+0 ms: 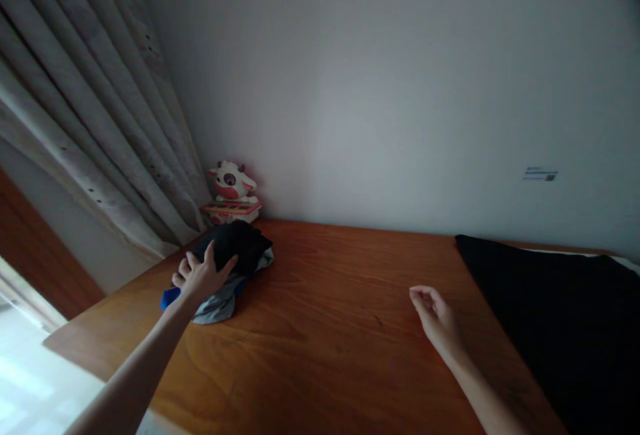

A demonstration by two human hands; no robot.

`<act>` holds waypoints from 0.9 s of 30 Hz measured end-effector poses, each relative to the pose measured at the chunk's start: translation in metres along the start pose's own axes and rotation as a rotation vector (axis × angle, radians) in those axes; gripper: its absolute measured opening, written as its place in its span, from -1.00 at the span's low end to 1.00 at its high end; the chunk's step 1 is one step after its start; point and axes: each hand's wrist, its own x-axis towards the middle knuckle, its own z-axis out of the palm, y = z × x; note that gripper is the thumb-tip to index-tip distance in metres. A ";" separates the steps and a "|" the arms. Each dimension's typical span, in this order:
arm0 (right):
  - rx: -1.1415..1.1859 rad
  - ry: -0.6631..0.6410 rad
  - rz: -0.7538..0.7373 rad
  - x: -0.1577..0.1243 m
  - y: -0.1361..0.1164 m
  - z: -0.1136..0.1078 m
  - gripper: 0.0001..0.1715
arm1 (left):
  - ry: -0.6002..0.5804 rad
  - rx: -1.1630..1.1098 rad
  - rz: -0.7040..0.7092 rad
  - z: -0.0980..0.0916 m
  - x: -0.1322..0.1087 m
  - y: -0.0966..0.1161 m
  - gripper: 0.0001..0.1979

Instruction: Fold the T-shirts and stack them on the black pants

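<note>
A heap of crumpled clothes sits on the left of the wooden table, with black cloth (247, 240) on top, grey cloth (217, 308) under it and a bit of blue cloth (170, 298) sticking out at the side. My left hand (203, 275) is over this heap, fingers spread; it appears to touch the black cloth. Out over the table's right half is my right hand (436, 312), its fingers curled in toward the thumb, with nothing visible in them.
A cow toy with a keyboard (233, 192) stands in the back left corner, behind the clothes. Black fabric (560, 315) covers the right end of the wooden table (320, 355). A curtain (100, 102) hangs at left; a small label (540, 174) is on the wall.
</note>
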 end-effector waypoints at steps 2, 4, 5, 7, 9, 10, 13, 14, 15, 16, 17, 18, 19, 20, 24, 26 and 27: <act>0.018 0.012 -0.006 0.000 0.001 0.001 -0.35 | 0.161 -0.025 0.136 0.002 -0.010 0.008 -0.16; 0.033 0.033 -0.003 0.000 0.001 0.001 -0.37 | 0.238 -0.093 0.342 0.003 -0.022 0.027 -0.29; 0.045 0.046 0.005 0.000 0.000 0.002 -0.38 | 0.228 -0.138 0.452 0.006 -0.029 0.039 -0.36; 0.088 0.074 0.025 0.001 -0.003 0.002 -0.40 | 0.160 -0.244 0.652 0.016 -0.045 0.067 -0.47; 0.166 0.113 0.045 0.003 -0.007 0.002 -0.42 | 0.082 -0.351 0.822 0.032 -0.067 0.097 -0.51; 0.215 0.136 0.058 0.004 -0.009 0.002 -0.43 | 0.047 -0.399 0.883 0.040 -0.079 0.111 -0.51; 0.362 0.216 0.107 0.010 -0.011 -0.002 -0.48 | -0.077 -0.512 0.987 0.066 -0.116 0.151 -0.51; 0.412 0.245 0.130 0.013 -0.011 -0.004 -0.51 | -0.118 -0.545 1.006 0.074 -0.127 0.163 -0.51; 0.469 0.277 0.159 0.016 -0.010 -0.006 -0.53 | -0.154 -0.579 1.018 0.081 -0.137 0.174 -0.51; 0.532 0.308 0.191 0.018 -0.009 -0.009 -0.56 | -0.180 -0.619 1.024 0.088 -0.145 0.183 -0.52; 0.601 0.330 0.222 0.021 -0.007 -0.012 -0.58 | -0.198 -0.666 1.021 0.094 -0.152 0.191 -0.54; 0.671 0.344 0.243 0.023 -0.005 -0.016 -0.61 | -0.206 -0.720 1.006 0.100 -0.158 0.197 -0.57; 0.736 0.349 0.251 0.024 -0.003 -0.020 -0.61 | -0.212 -0.774 0.980 0.105 -0.162 0.202 -0.60; 0.790 0.347 0.247 0.026 0.000 -0.024 -0.57 | -0.224 -0.824 0.944 0.109 -0.164 0.204 -0.62; 0.914 0.356 0.238 0.030 0.005 -0.043 -0.25 | -0.357 -0.930 0.733 0.116 -0.167 0.203 -0.67; 0.992 0.400 0.280 0.033 0.006 -0.052 -0.18 | -0.431 -0.956 0.649 0.115 -0.167 0.199 -0.62; 1.030 0.427 0.293 0.034 0.005 -0.057 -0.16 | -0.462 -0.971 0.619 0.114 -0.166 0.198 -0.59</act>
